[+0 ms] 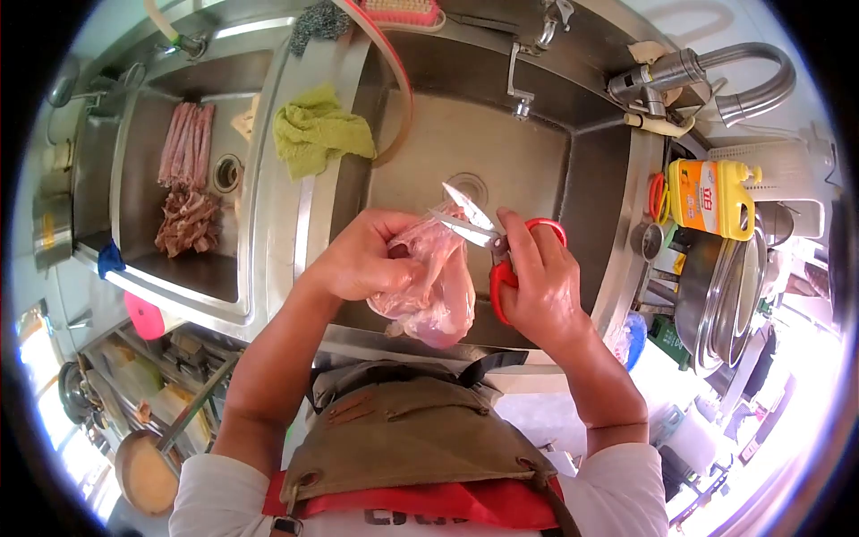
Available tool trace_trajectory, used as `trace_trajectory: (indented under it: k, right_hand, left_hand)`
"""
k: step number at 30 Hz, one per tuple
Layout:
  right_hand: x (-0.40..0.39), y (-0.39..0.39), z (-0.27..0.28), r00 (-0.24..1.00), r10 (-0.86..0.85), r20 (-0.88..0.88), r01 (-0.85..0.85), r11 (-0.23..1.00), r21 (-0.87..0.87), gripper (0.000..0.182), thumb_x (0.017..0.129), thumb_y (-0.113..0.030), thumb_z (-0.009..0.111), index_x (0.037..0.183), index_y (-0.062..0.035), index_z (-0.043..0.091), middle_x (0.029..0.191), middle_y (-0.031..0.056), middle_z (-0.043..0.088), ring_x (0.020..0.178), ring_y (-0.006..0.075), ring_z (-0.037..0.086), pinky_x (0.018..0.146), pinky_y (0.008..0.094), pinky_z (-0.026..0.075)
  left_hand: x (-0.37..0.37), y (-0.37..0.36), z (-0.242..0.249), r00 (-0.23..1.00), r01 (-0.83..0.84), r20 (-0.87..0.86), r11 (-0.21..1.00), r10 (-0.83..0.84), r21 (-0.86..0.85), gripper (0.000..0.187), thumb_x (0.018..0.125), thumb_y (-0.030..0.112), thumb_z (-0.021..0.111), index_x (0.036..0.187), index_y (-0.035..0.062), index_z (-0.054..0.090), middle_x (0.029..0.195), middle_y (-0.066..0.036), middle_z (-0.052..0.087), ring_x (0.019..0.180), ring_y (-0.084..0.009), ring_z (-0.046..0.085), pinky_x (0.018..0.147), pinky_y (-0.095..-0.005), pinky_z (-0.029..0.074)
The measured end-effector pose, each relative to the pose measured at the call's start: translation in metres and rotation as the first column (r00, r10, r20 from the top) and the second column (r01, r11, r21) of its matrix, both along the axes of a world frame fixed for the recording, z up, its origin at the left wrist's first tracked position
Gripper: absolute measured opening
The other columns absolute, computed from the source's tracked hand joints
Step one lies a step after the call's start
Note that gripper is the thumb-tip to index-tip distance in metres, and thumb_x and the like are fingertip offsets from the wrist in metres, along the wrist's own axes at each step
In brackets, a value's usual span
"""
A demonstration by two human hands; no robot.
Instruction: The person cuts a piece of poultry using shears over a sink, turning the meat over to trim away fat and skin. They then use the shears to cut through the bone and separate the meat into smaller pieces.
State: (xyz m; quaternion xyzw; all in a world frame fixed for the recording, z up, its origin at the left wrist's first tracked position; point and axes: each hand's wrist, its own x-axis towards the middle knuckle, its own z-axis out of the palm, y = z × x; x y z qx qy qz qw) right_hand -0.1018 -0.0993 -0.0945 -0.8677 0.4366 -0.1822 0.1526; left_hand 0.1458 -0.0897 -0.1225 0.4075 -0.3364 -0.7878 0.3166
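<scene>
My left hand is closed around a piece of raw poultry, pale pink and glossy, held up over the near edge of the right sink. In my right hand is a pair of red-handled kitchen scissors, with fingers and thumb in the loops. The scissor blades stand apart and point up and left. They sit at the upper end of the poultry, close to my left fingers, and one blade overlaps the meat in this view.
The left sink holds long pink meat strips and a brownish meat pile. A green cloth lies on the divider. A red-edged hose arcs over the right sink. A faucet and yellow jug stand right.
</scene>
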Motion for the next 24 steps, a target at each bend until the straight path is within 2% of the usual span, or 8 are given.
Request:
trace_trajectory:
  k: [3,6,9,12,15,18,21,24]
  right_hand:
    - [-0.003,0.002,-0.002,1.0,0.005,0.005,-0.005,1.0,-0.029,0.061,0.067,-0.001,0.068,0.126,0.0028,0.054,0.083,0.0146,0.057,0.071,0.0306,0.061,0.061,0.0406,0.053]
    - [-0.007,0.001,-0.004,0.998,0.025,0.049,-0.028,0.998,0.056,0.057,0.071,0.002,0.067,0.126,0.0029,0.054,0.083,0.0144,0.059,0.069,0.0302,0.063,0.062,0.0373,0.054]
    - [-0.008,0.007,-0.015,0.926,-0.247,0.285,0.078,0.865,0.496,0.044,0.079,0.006,0.066,0.122,-0.0002,0.055,0.075,0.0084,0.058,0.059,0.02,0.057,0.054,0.0253,0.046]
    - [-0.007,0.01,-0.02,0.848,-0.363,0.387,0.101,0.826,0.554,0.043,0.081,0.005,0.066,0.122,0.0002,0.055,0.079,0.0078,0.057,0.063,0.0154,0.054,0.055,0.0236,0.043]
    - [-0.001,0.007,-0.015,0.916,-0.137,0.378,0.024,0.957,0.287,0.047,0.078,0.006,0.067,0.123,0.0011,0.055,0.084,0.012,0.057,0.066,0.0184,0.055,0.057,0.0263,0.045]
    - [-0.004,0.009,-0.007,0.955,-0.119,0.273,0.045,0.964,0.263,0.063,0.066,0.008,0.064,0.128,0.0011,0.054,0.094,0.0201,0.06,0.078,0.0358,0.062,0.062,0.0391,0.052]
    - [-0.001,0.01,-0.009,0.97,-0.082,0.229,0.046,0.986,0.157,0.068,0.061,0.007,0.065,0.128,0.0009,0.054,0.09,0.0189,0.058,0.075,0.0352,0.061,0.061,0.0406,0.052]
    - [0.003,0.012,-0.012,0.975,-0.075,0.207,0.057,0.994,0.092,0.066,0.062,0.006,0.066,0.127,0.0012,0.055,0.087,0.0174,0.058,0.071,0.0339,0.06,0.06,0.04,0.052]
  left_hand:
    - [0.001,0.0,0.004,0.999,0.016,0.05,1.0,-0.016,0.003,0.04,0.072,0.009,0.069,0.11,-0.0052,0.066,0.093,-0.005,0.067,0.082,-0.0112,0.063,0.074,-0.0272,0.052]
    - [0.002,-0.001,0.005,0.998,0.013,0.055,1.0,-0.014,0.015,0.04,0.072,0.008,0.069,0.109,-0.0057,0.066,0.092,-0.005,0.067,0.079,-0.0108,0.062,0.072,-0.0266,0.052]
    - [0.005,0.001,0.001,0.999,0.003,-0.043,1.0,-0.003,-0.009,0.04,0.072,0.01,0.07,0.108,-0.006,0.066,0.092,-0.004,0.067,0.079,-0.0106,0.062,0.072,-0.0268,0.052]
    - [0.011,0.002,-0.007,0.997,0.006,-0.078,1.0,-0.006,-0.002,0.042,0.071,0.014,0.073,0.108,-0.0062,0.066,0.094,-0.005,0.068,0.082,-0.011,0.063,0.074,-0.0273,0.052]
    - [0.012,0.003,-0.009,0.992,-0.018,-0.124,1.0,0.02,0.015,0.044,0.071,0.016,0.074,0.108,-0.0064,0.066,0.096,-0.006,0.068,0.085,-0.0116,0.063,0.077,-0.0275,0.052]
    - [0.008,0.004,-0.013,0.98,-0.069,-0.189,0.998,0.069,0.006,0.044,0.071,0.015,0.074,0.108,-0.0066,0.065,0.097,-0.006,0.069,0.086,-0.0121,0.064,0.077,-0.0275,0.052]
    - [0.004,0.004,-0.012,0.97,-0.093,-0.223,0.995,0.095,0.02,0.042,0.071,0.012,0.072,0.108,-0.0061,0.065,0.098,-0.006,0.069,0.086,-0.0119,0.064,0.077,-0.0274,0.052]
    - [-0.001,0.006,-0.01,0.973,-0.104,-0.201,0.993,0.111,0.047,0.039,0.071,0.008,0.069,0.107,-0.0053,0.066,0.097,-0.005,0.068,0.086,-0.0111,0.064,0.077,-0.027,0.052]
